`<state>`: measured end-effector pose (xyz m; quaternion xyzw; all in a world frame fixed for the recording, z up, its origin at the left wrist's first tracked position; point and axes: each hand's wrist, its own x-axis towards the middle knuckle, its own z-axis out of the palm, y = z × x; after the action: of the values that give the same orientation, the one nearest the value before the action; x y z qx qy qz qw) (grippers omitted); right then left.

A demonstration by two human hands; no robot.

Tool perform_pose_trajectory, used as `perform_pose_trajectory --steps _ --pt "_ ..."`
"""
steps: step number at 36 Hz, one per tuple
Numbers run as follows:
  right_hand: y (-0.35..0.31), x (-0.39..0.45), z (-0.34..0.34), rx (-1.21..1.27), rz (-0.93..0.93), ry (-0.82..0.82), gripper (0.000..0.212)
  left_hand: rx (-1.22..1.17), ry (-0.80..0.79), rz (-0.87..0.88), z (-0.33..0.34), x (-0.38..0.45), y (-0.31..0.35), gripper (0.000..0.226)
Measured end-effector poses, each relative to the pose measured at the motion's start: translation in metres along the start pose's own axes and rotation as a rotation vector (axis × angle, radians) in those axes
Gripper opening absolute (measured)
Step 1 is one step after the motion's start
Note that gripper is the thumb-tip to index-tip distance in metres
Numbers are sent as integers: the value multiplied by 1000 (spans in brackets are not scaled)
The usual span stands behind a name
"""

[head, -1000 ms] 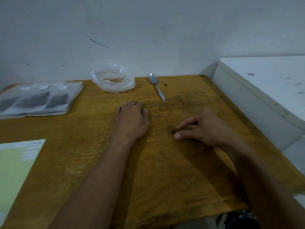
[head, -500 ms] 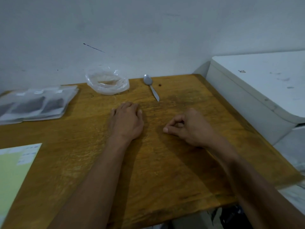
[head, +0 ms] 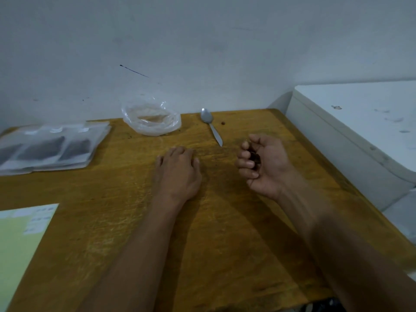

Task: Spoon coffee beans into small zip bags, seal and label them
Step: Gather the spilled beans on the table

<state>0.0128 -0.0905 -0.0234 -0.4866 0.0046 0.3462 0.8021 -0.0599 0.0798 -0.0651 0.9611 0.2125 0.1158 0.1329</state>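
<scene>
I am resting my left hand flat, palm down, on the wooden surface, fingers spread a little and gripping nothing. I am turning my right hand palm up just above the surface, fingers curled inward, and I am cupping a few dark coffee beans in the hollow between my fingertips and palm. How many beans there are I cannot tell.

A metal spoon is lying near the far edge of the surface, bowl toward the wall and handle pointing back at my right hand, not touching it. Just right of the spoon's bowl, one stray bean is sitting on the wood. To the left of the spoon, a crumpled clear plastic bag is standing open against the wall, looking almost emptied, with only a brownish trace inside.

At the far left, filled zip bags are lying flat in an overlapping stack, dark contents showing through the clear plastic, with white strips near their tops. At the near left edge, a pale green sheet carrying small white labels is lying flat. A white cabinet is standing beside the surface on the right.
</scene>
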Motion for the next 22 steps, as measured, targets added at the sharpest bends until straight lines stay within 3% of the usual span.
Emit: perform_pose_trajectory --steps 3,8,11,14,22 --pt "-9 29 4 -189 -104 149 30 4 8 -1 1 5 2 41" --pt "-23 81 17 -837 -379 470 29 3 -21 -47 5 25 8 42" --pt "-26 111 15 -1115 -530 485 35 7 -13 -57 7 33 9 45" --pt "-26 140 13 -1361 -575 506 29 3 3 -47 10 32 6 47" --pt "-25 167 14 -1559 -519 537 30 -13 -4 -41 9 34 4 48"
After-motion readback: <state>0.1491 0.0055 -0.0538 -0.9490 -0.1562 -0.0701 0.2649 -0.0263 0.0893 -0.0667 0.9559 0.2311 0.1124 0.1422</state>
